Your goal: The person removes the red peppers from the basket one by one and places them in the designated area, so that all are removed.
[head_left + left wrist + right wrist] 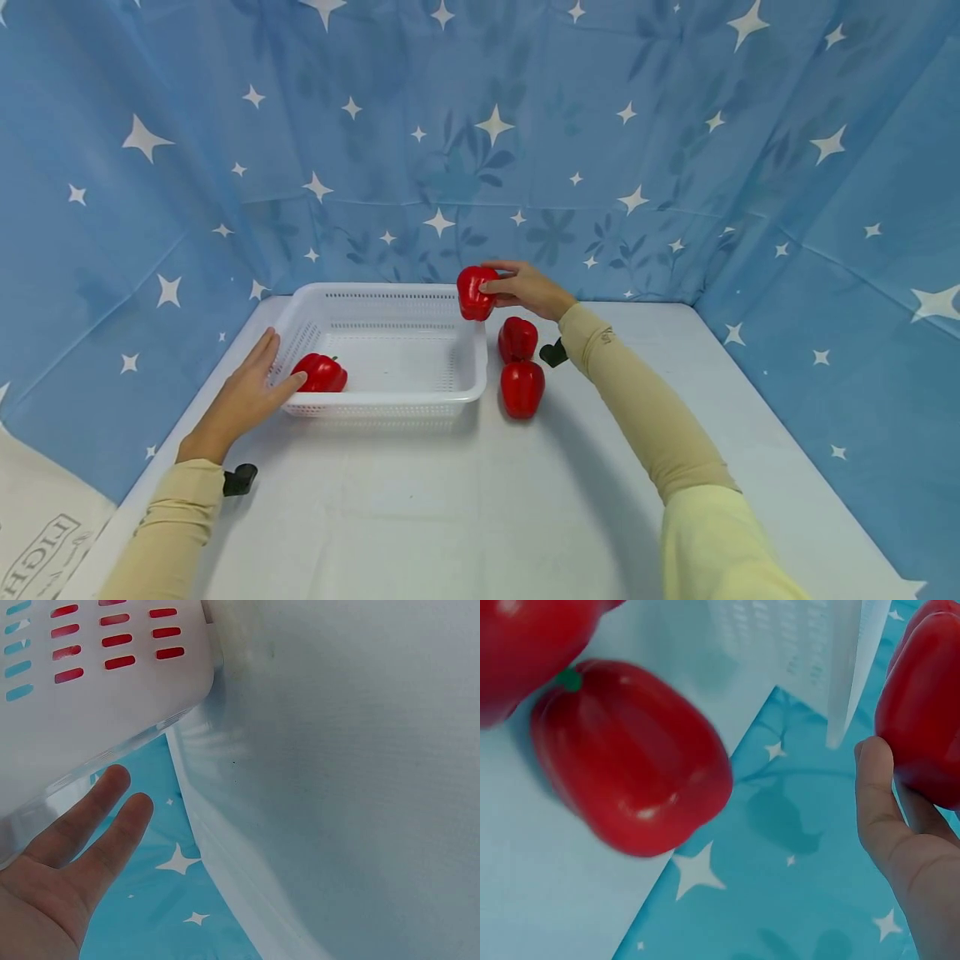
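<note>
A red bell pepper [476,293] is held up at the right back corner of the white plastic basket [390,399]. My right hand [528,290] grips it from the right between thumb and fingers. In the right wrist view this bell pepper [926,712] is at the right edge, beside the basket wall. My left hand [243,396] rests at the basket's front left corner, thumb over the front rim, fingers straight along the left side. Close to that thumb, another bell pepper [322,373] lies inside the basket. The left wrist view shows two extended fingers [112,832] below the basket's slotted wall.
Right of the basket, two more bell peppers, a back one [517,339] and a front one [522,389], lie close together on the white table [420,500]. A blue star-patterned curtain [480,150] hangs behind the table and along both sides.
</note>
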`<state>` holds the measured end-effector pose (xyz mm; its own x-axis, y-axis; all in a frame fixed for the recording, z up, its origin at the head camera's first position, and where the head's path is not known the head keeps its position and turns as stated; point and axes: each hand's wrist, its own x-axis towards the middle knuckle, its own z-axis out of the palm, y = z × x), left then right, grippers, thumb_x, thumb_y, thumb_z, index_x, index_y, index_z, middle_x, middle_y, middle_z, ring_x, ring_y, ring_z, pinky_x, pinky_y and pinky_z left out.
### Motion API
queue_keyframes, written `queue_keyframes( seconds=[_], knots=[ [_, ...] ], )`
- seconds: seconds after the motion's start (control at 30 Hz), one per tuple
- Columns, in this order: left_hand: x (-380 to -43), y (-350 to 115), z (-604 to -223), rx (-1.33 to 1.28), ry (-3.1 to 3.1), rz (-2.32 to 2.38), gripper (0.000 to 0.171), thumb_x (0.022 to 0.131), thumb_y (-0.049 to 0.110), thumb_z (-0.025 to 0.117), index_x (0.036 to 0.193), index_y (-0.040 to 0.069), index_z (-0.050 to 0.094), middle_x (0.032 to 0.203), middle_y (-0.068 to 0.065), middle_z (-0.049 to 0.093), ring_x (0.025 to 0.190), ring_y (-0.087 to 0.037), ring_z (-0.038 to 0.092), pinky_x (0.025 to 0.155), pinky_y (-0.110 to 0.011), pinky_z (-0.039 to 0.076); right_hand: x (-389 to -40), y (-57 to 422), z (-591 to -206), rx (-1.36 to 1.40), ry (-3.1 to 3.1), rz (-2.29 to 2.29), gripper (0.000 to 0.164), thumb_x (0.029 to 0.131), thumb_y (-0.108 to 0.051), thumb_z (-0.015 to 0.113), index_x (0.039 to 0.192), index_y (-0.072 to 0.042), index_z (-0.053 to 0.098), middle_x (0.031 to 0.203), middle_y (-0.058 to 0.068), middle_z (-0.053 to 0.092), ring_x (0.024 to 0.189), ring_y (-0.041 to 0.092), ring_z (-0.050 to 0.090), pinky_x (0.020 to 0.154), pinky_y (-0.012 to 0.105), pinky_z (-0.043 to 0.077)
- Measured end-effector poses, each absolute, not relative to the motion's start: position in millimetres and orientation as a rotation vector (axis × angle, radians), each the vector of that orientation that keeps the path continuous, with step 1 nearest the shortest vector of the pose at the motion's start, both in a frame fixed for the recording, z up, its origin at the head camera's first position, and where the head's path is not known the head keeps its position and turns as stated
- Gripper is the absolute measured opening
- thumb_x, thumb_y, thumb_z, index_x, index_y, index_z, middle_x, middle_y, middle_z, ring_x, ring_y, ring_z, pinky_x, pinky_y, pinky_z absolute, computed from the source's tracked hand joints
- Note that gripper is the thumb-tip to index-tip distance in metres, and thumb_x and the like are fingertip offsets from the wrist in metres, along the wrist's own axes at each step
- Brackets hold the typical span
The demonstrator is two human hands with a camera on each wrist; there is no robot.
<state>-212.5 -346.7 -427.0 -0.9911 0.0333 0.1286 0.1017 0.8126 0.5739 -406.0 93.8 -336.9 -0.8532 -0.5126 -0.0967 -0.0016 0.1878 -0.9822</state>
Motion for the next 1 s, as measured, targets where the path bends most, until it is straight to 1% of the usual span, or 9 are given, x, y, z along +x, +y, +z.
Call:
queue_keyframes(
  seconds=[0.13,0.23,0.47,0.53,0.7,0.83,0.93,1.0],
  knots=[
    [-213,-347,-425,-0.111,-2.890,-0.913,0.100,0.105,0.050,0.060,0.169,-0.004,0.004,0.177,-0.025,-0.002,0.156,-0.059,0.010,0.109,-0.085,0.024,-407,106,-335,-0.465,2.089,-1.708,0.067,0.103,-0.010,0.070,0.164,-0.005,0.042,0.148,0.022,0.055,0.112,0.029,0.069,0.108,0.048,0.053],
    [-213,-348,-424,-0.107,-2.898,-0.907,0.101,0.105,0.050,0.060,0.168,-0.004,0.003,0.176,-0.027,-0.003,0.156,-0.060,0.010,0.107,-0.085,0.026,-408,114,-336,-0.449,2.107,-1.702,0.068,0.103,-0.011,0.071,0.164,-0.005,0.042,0.148,0.022,0.055,0.111,0.028,0.069,0.105,0.044,0.057],
    [-212,-348,-426,-0.100,-2.905,-0.930,0.101,0.105,0.049,0.061,0.169,-0.003,0.002,0.177,-0.025,-0.004,0.156,-0.059,0.009,0.109,-0.085,0.025,-407,133,-340,-0.402,2.132,-1.708,0.070,0.102,-0.009,0.072,0.164,-0.003,0.040,0.147,0.023,0.055,0.104,0.027,0.070,0.090,0.032,0.063],
    [-211,-349,-427,-0.101,-2.908,-0.932,0.100,0.106,0.050,0.059,0.169,-0.003,0.001,0.177,-0.025,-0.005,0.157,-0.058,0.008,0.108,-0.086,0.025,-407,138,-342,-0.385,2.136,-1.709,0.071,0.102,-0.010,0.072,0.164,-0.003,0.039,0.146,0.023,0.056,0.103,0.026,0.071,0.089,0.031,0.063],
    [-209,-349,-427,-0.118,-2.902,-0.930,0.100,0.106,0.051,0.057,0.168,-0.004,0.002,0.177,-0.025,-0.005,0.157,-0.058,0.006,0.108,-0.087,0.023,-406,151,-345,-0.359,2.117,-1.726,0.071,0.103,-0.009,0.070,0.165,-0.002,0.036,0.149,0.023,0.053,0.109,0.027,0.068,0.091,0.032,0.062],
    [-209,-349,-426,-0.126,-2.893,-0.918,0.099,0.106,0.050,0.058,0.168,-0.004,0.002,0.177,-0.026,-0.004,0.157,-0.058,0.007,0.109,-0.086,0.023,-406,164,-348,-0.345,2.123,-1.726,0.071,0.104,-0.008,0.068,0.166,-0.002,0.034,0.153,0.024,0.049,0.116,0.031,0.065,0.093,0.032,0.062],
    [-210,-349,-426,-0.125,-2.889,-0.922,0.099,0.106,0.049,0.059,0.168,-0.004,0.002,0.177,-0.025,-0.004,0.157,-0.057,0.007,0.108,-0.086,0.024,-406,174,-350,-0.327,2.140,-1.723,0.072,0.104,-0.007,0.068,0.167,-0.002,0.032,0.155,0.025,0.047,0.124,0.035,0.061,0.098,0.035,0.060],
    [-212,-349,-426,-0.124,-2.888,-0.923,0.099,0.106,0.049,0.059,0.168,-0.004,0.002,0.177,-0.025,-0.004,0.157,-0.058,0.007,0.108,-0.086,0.024,-407,182,-353,-0.310,2.149,-1.722,0.074,0.104,-0.006,0.068,0.167,-0.002,0.030,0.156,0.025,0.045,0.129,0.038,0.057,0.104,0.040,0.058]
  ],
)
